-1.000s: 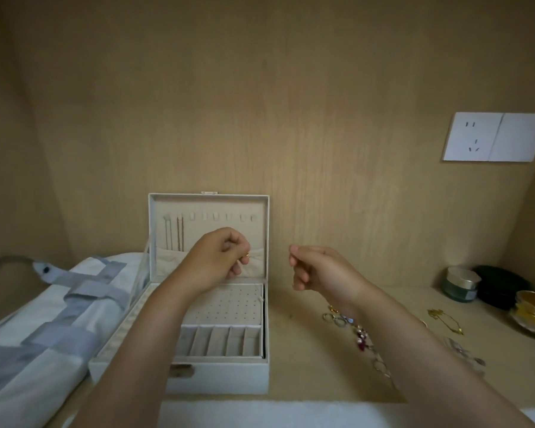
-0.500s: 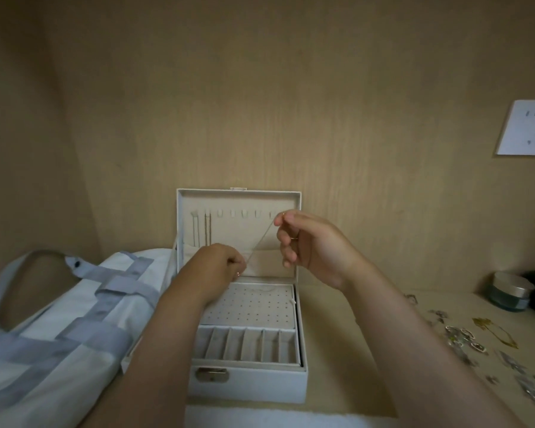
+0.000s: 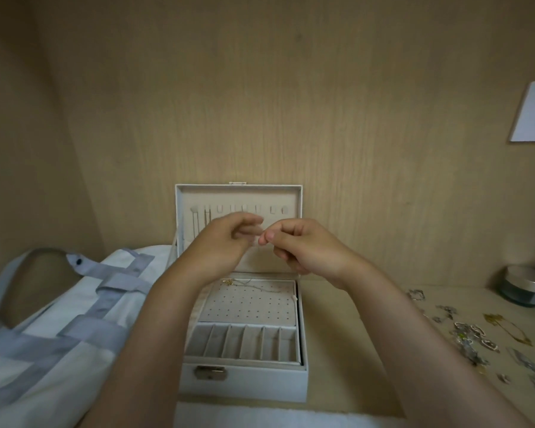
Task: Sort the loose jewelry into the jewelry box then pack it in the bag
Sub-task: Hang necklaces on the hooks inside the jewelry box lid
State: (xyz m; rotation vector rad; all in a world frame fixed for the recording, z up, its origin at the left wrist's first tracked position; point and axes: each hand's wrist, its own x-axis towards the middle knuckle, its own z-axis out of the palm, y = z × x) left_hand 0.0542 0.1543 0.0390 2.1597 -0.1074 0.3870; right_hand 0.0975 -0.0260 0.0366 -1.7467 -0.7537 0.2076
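- Left hand [image 3: 226,242] and right hand [image 3: 305,250] are raised close together in front of the box's upright lid [image 3: 238,196], fingertips almost meeting.
- Right hand: fingers curled, thumb and forefinger pinched. Whether anything is between them is too fine to see.
- Left hand: blurred, fingers loosely bent toward the right. I cannot tell whether it grips anything.
- Box [image 3: 244,381] stands open on the shelf [image 3: 346,350], below the hands.
- A gold necklace [image 3: 229,282] lies on the box's dotted pad, its chain trailing right.
- Two chains [image 3: 200,223] hang from the lid's left hooks.
- Bag [image 3: 59,319] lies against the box's left side.
- Loose jewelry [image 3: 470,335] is scattered on the shelf, well to the right.
- Jar [image 3: 522,287] stands behind it.
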